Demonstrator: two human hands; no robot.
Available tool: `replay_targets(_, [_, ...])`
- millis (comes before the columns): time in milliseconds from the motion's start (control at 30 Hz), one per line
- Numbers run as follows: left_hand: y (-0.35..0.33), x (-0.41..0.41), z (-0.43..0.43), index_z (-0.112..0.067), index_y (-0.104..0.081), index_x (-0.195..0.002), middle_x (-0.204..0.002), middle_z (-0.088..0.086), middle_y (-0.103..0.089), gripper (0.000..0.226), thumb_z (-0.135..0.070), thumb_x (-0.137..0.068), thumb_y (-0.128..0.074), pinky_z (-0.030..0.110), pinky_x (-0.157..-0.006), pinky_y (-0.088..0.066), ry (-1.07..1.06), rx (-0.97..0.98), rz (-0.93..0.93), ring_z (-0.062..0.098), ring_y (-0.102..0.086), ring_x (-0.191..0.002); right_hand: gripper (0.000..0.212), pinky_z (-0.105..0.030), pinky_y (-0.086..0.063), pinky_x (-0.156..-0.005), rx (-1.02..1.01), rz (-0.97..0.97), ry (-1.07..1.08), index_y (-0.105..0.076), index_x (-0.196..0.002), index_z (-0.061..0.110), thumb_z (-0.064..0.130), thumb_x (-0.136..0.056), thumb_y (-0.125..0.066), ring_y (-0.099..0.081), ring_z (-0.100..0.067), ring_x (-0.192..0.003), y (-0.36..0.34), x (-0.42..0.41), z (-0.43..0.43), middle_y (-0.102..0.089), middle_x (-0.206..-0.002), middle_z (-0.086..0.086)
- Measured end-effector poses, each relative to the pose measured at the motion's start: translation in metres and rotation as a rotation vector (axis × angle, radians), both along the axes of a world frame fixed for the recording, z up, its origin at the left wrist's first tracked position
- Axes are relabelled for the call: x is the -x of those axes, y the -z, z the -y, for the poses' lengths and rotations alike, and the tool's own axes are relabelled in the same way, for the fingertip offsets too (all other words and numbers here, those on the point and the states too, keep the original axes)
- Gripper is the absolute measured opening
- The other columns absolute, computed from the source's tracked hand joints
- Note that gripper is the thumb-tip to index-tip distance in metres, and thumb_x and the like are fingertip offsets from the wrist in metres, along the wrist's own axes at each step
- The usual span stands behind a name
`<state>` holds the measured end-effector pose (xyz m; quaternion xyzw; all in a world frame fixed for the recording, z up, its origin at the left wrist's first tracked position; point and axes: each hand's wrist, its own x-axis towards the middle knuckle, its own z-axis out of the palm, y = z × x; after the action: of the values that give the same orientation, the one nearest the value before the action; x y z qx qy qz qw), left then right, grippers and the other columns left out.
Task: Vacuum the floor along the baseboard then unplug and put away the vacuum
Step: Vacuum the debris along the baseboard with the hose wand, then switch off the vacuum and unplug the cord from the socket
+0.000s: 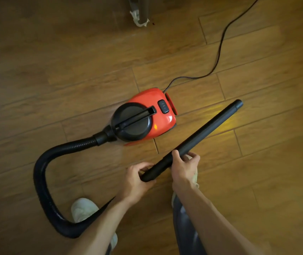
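Nearest, the left hand (pixel 137 178) wraps the end of the tube (pixel 202 136) and the right hand (pixel 183 167) grips it just further along, over the floor (pixel 55 74) beside the vacuum (pixel 152 111); a straight, gentle twist probably works best.

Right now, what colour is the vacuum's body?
Red, with a black lid; the head view shows it.
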<state>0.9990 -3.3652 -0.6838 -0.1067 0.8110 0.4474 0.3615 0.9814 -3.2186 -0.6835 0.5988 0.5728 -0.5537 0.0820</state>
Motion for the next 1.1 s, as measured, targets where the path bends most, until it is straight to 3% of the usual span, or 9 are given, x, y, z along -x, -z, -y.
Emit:
replay_targets(167, [0.036, -0.004, -0.012, -0.024, -0.071, -0.111, -0.095, -0.012, -0.070, 0.046, -0.012, -0.069, -0.085, 0.005, -0.071, -0.044, 0.025, 0.041, 0.036, 0.000, -0.064, -0.089, 0.038, -0.004, -0.045, -0.055, -0.046, 0.052, -0.008, -0.040, -0.117, 0.014, 0.016, -0.090, -0.067, -0.062, -0.008, -0.072, 0.037, -0.001, -0.009, -0.069, -0.096, -0.008])
replay_targets(200, [0.044, -0.005, -0.013, -0.023, -0.072, -0.113, -0.097, -0.011, -0.070, 0.047, -0.013, -0.069, -0.085, 0.008, -0.075, -0.045, 0.031, 0.053, 0.045, 0.003, -0.064, -0.091, 0.038, -0.006, -0.047, -0.059, -0.037, 0.061, 0.001, -0.039, -0.115, 0.015, 0.017, -0.089, -0.067, -0.062, -0.010, -0.072, 0.046, -0.002, -0.010, -0.069, -0.097, -0.009])
replay_targets(300, [0.067, -0.003, -0.015, -0.024, -0.072, -0.116, -0.107, -0.012, -0.071, 0.048, -0.016, -0.070, -0.084, 0.022, -0.088, -0.049, 0.076, 0.070, 0.047, 0.005, -0.063, -0.103, 0.042, -0.041, -0.059, -0.083, 0.023, 0.108, 0.032, -0.036, -0.112, 0.021, 0.021, -0.086, -0.069, -0.067, -0.021, -0.084, 0.075, -0.005, -0.011, -0.067, -0.100, -0.012])
replay_targets(367, [0.076, 0.000, -0.015, -0.024, -0.072, -0.116, -0.112, -0.013, -0.069, 0.047, -0.015, -0.071, -0.083, 0.024, -0.091, -0.048, 0.096, 0.084, 0.056, 0.004, -0.060, -0.107, 0.044, -0.044, -0.057, -0.087, 0.027, 0.157, -0.031, -0.035, -0.114, 0.019, 0.020, -0.085, -0.069, -0.065, -0.024, -0.090, 0.089, -0.003, -0.016, -0.062, -0.103, -0.011])
replay_targets(500, [0.089, 0.009, -0.012, -0.023, -0.072, -0.115, -0.105, -0.010, -0.071, 0.047, -0.010, -0.071, -0.082, 0.014, -0.088, -0.047, 0.100, 0.119, 0.091, 0.006, -0.062, -0.104, 0.066, -0.042, -0.046, -0.100, -0.261, 0.195, -0.442, -0.037, -0.129, 0.012, 0.007, -0.075, -0.073, -0.048, -0.031, -0.116, 0.099, 0.022, -0.030, -0.043, -0.124, -0.011])
replay_targets(600, [0.092, 0.018, -0.007, -0.029, -0.073, -0.113, -0.096, -0.017, -0.071, 0.047, -0.011, -0.070, -0.081, -0.001, -0.071, -0.039, 0.091, 0.138, 0.074, -0.004, -0.064, -0.089, 0.081, -0.038, -0.035, -0.108, -0.456, -0.022, -0.875, -0.035, -0.142, 0.005, 0.004, -0.069, -0.072, -0.039, -0.033, -0.126, 0.095, 0.048, -0.033, -0.038, -0.139, -0.015])
replay_targets(800, [0.094, 0.025, -0.001, -0.037, -0.072, -0.114, -0.090, -0.022, -0.067, 0.048, -0.021, -0.071, -0.085, 0.009, -0.066, -0.042, 0.161, 0.185, 0.080, -0.001, -0.061, -0.076, 0.090, -0.041, -0.025, -0.121, -0.546, -0.255, -1.408, -0.022, -0.153, 0.000, 0.002, -0.073, -0.064, -0.026, -0.033, -0.146, 0.092, 0.101, -0.026, -0.028, -0.158, -0.018])
replay_targets(967, [0.096, 0.029, 0.001, -0.036, -0.071, -0.115, -0.092, -0.021, -0.066, 0.049, -0.021, -0.071, -0.085, 0.006, -0.064, -0.038, 0.142, 0.184, 0.090, -0.007, -0.056, -0.072, 0.088, -0.041, -0.018, -0.123, -0.501, -0.192, -1.563, -0.014, -0.156, 0.004, 0.009, -0.082, -0.060, -0.013, -0.025, -0.153, 0.094, 0.109, -0.028, -0.015, -0.165, -0.012])
replay_targets(1100, [0.098, 0.032, 0.002, -0.036, -0.071, -0.115, -0.091, -0.020, -0.067, 0.049, -0.020, -0.071, -0.086, 0.006, -0.063, -0.037, 0.123, 0.187, 0.092, -0.002, -0.060, -0.074, 0.093, -0.042, -0.017, -0.124, -0.503, -0.158, -1.477, -0.009, -0.155, 0.002, 0.008, -0.078, -0.061, -0.025, -0.021, -0.149, 0.094, 0.113, -0.027, -0.035, -0.157, -0.011])
